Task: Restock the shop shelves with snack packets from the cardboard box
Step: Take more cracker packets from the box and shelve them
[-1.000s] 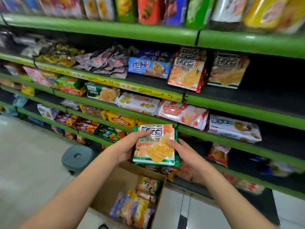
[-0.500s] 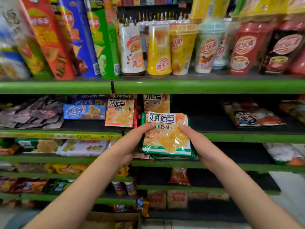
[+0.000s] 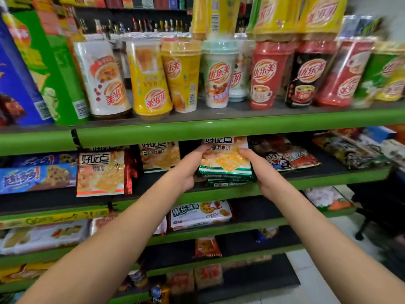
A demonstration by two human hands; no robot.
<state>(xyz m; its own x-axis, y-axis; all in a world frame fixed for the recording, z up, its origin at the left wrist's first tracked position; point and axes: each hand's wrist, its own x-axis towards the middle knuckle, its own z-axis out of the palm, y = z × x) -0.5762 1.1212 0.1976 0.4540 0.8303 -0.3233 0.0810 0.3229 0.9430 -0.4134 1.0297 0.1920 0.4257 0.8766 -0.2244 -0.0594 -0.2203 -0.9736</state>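
Note:
Both my hands hold one green-edged cracker packet (image 3: 225, 160) with orange crackers printed on it. My left hand (image 3: 189, 165) grips its left side and my right hand (image 3: 259, 170) grips its right side. The packet sits tilted on the front of the second green shelf (image 3: 328, 178), its top edge hidden under the shelf above, and it rests on more green-edged packets (image 3: 228, 183) lying flat. Similar red-edged cracker packets (image 3: 100, 172) stand to the left on the same shelf. The cardboard box is out of view.
Tall drink cups (image 3: 182, 75) line the shelf above, whose green lip (image 3: 219, 128) hangs just over the packet. Dark snack bags (image 3: 287, 156) lie right of my right hand. Lower shelves hold more packets (image 3: 199, 213). Pale floor tiles (image 3: 317, 288) show at the bottom right.
My hands have carried the packet up from the box and forward onto the second shelf. My view has risen, so the box has dropped out of sight.

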